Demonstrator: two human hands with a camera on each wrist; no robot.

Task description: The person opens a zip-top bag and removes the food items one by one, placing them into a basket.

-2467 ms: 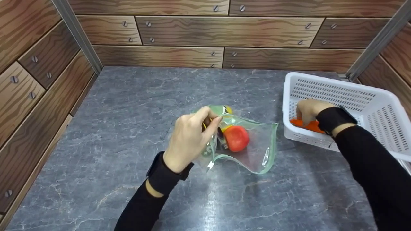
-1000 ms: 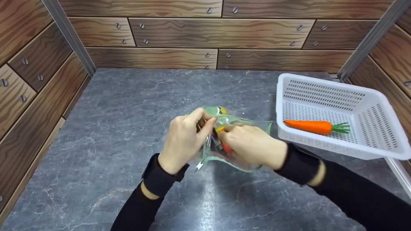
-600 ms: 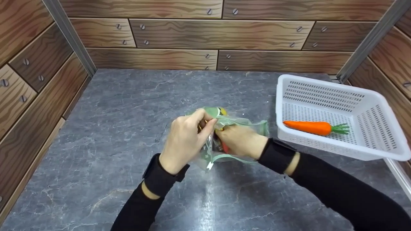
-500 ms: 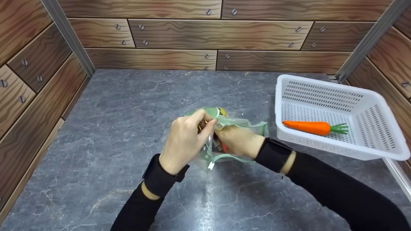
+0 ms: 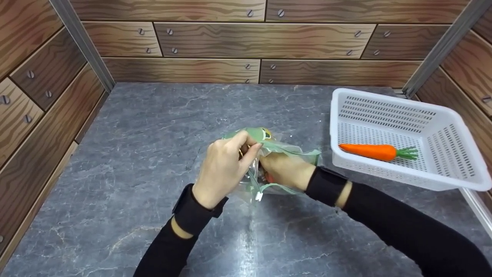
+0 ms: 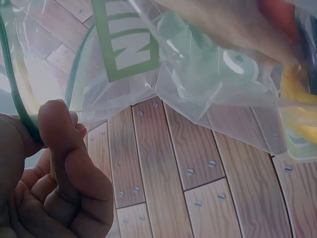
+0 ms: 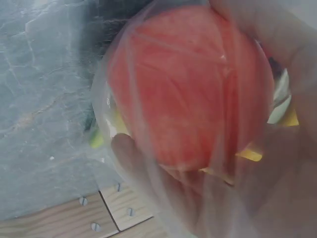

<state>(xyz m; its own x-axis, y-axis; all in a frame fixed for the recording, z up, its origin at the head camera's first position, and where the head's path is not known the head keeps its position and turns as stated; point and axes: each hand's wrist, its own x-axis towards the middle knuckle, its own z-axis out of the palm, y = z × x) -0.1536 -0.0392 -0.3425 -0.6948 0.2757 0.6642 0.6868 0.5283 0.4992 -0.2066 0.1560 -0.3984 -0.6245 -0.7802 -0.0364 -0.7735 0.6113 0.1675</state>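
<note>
A clear zip bag (image 5: 246, 188) with green edges and a white slider (image 5: 259, 196) lies mid-table. My left hand (image 5: 225, 163) pinches the edge of its mouth between thumb and fingers. Through that mouth reaches my right hand (image 5: 288, 169), its fingers inside the bag. In the right wrist view, those fingers and the thumb curl round a round red fruit (image 7: 190, 89), seen through the plastic. The head view shows only a sliver of the fruit below the hand. Something yellow (image 6: 294, 94) is also in the bag, partly hidden.
A white perforated basket (image 5: 392, 97) stands at the right, holding an orange carrot (image 5: 367, 152) with green leaves. The grey marbled table (image 5: 153, 154) is enclosed by wood-patterned walls (image 5: 265, 40) at the back and sides.
My right hand has left the carrot in the basket, moved left and gone deeper into the bag, covering the red fruit. The left hand keeps its pinch; the slider shifted slightly right.
</note>
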